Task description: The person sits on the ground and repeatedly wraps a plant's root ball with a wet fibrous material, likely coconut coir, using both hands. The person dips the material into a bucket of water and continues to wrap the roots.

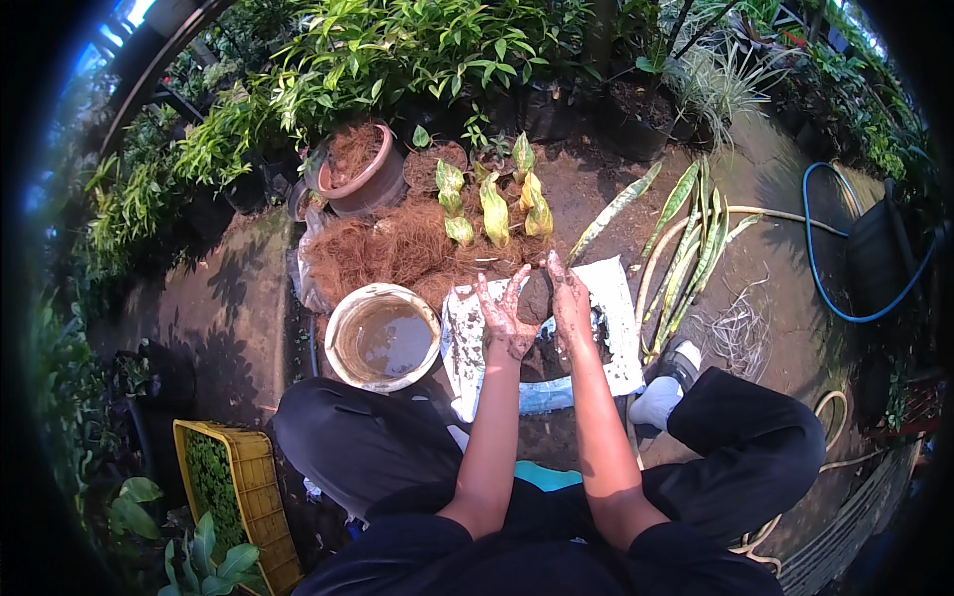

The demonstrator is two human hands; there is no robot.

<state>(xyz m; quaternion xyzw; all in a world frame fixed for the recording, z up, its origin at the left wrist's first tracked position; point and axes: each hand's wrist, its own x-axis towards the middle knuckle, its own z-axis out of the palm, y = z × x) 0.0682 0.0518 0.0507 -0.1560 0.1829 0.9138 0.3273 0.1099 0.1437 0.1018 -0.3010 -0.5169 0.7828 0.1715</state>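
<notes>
A rounded clump of dark wet soil (535, 298) is held between my two muddy hands. My left hand (508, 316) lies along its left side, fingers spread and pointing away from me. My right hand (571, 304) presses against the right side with its fingers close together. Beneath them a white plastic sack (615, 287) is spread out, smeared with mud. More dark soil (548, 361) lies on it, partly hidden by my forearms. Just beyond the sack stand several fibre-wrapped cuttings with yellow-green leaves (494, 208).
To the left sit a bucket of murky water (395, 339), loose coconut fibre (380, 249) and a brown pot (369, 175). Long snake plant leaves (693, 246) and pale stripped fibres (738, 331) lie right. A blue hose (812, 253) loops farther right; a yellow crate (257, 484) stands lower left.
</notes>
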